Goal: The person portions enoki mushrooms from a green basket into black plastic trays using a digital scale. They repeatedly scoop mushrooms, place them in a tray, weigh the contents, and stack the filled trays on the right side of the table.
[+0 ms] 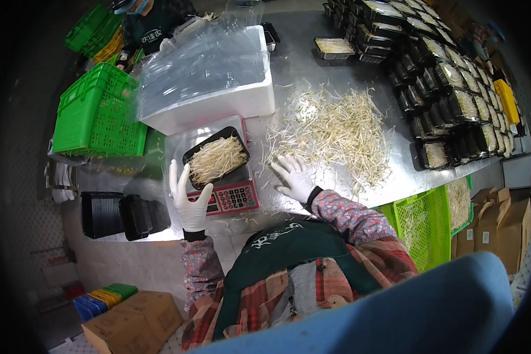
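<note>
A black plastic tray heaped with bean sprouts rests on a red-framed weighing scale with a keypad. My left hand, in a white glove, is beside the tray's near left corner. Its fingers are spread and hold nothing. My right hand, gloved as well, is at the near left edge of a loose pile of bean sprouts. Those fingers are stretched apart, and I see nothing gripped in them. Whether the fingertips touch the sprouts, I cannot tell.
Beyond the scale stands a white foam box with clear plastic film. A green crate is at left, above stacked empty black trays. Packed sprout trays pile up at right. A light green crate sits below the table edge. Another person works far left.
</note>
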`<state>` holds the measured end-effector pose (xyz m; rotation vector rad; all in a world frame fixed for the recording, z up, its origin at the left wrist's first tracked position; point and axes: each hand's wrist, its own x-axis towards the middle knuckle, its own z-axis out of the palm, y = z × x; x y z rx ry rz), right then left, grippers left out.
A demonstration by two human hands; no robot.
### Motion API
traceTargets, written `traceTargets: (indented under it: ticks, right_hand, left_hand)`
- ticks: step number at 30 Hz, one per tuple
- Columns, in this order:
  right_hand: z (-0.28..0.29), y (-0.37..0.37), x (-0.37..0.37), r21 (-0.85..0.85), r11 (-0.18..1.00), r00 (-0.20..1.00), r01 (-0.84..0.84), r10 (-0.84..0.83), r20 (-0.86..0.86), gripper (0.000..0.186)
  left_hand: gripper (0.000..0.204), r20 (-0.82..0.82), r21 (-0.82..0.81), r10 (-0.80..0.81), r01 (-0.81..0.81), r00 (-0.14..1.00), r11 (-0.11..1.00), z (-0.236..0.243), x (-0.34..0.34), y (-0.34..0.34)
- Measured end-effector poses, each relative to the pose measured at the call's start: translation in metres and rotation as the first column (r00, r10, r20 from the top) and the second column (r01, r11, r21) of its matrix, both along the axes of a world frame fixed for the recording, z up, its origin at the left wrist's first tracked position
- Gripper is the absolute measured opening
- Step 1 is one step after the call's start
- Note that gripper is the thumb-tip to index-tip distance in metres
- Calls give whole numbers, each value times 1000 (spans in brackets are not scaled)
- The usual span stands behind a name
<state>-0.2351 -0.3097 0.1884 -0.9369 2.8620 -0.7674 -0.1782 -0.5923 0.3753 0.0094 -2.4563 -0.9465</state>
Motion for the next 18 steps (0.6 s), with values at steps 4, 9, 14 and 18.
traceTargets:
  ticks: [4, 9, 14, 18]
  right_hand:
    - [-23, 37, -30, 74, 983, 986, 165, -165, -2, 100]
    - [4, 47, -104, 325, 925, 960, 199, -251, 126, 115]
    - [-28, 53, -126, 229, 963, 989, 139, -145, 11, 58]
    - [-25, 67, -125, 90, 979, 982, 180, -184, 36, 28]
  left_hand:
    - [53, -51, 46, -15, 17, 999, 999, -2, 9, 11]
    - [43, -37, 128, -57, 61, 998, 990, -14, 9, 27]
    - [37, -6, 185, -124, 123, 992, 975, -20, 9, 41]
    - [33, 57, 255, -156, 137, 986, 957, -25, 23, 51]
